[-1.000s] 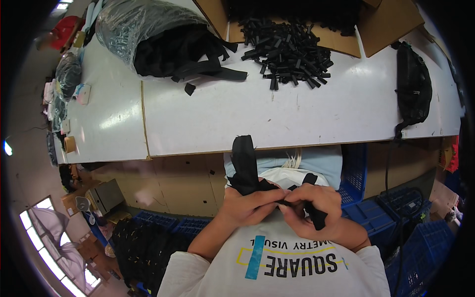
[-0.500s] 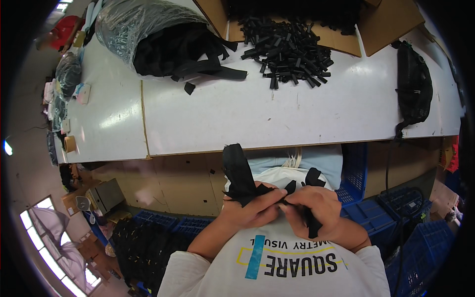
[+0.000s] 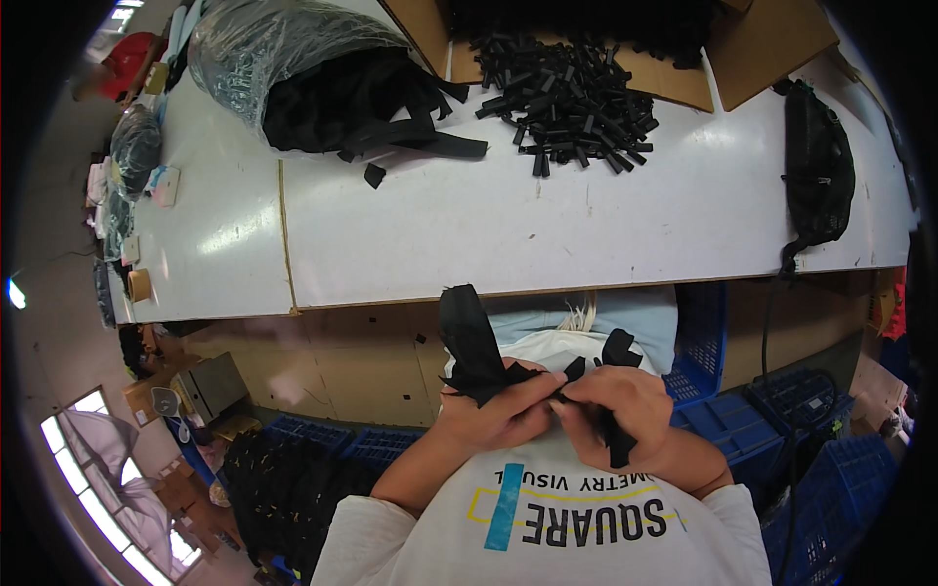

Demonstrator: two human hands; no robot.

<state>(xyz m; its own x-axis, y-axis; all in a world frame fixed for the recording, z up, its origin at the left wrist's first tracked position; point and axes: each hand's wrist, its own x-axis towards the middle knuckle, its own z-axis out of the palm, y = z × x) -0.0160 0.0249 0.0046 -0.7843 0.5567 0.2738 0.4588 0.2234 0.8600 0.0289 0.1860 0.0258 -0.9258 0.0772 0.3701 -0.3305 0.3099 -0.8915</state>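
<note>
At the near side of the white table (image 3: 420, 234), a person works with both hands drawn together in front of the shirt (image 3: 586, 557). The left hand (image 3: 489, 418) has its fingers closed around a bunch of black fabric strips (image 3: 467, 332), whose loose ends stick up and away to the far left, probably so that they stay clear of the fingertips. The right hand (image 3: 625, 402) has thumb and forefinger pinched on a black strip (image 3: 618, 441) that passes through the curled fingers and hangs out on the near side. The fingertips almost meet, seemingly to steady one small spot; what exactly lies between them is too small to tell. On the far side, a clear plastic bag (image 3: 230, 68) of black strips sits left of a pile of small black pieces (image 3: 576, 112), both apparently within reach.
</note>
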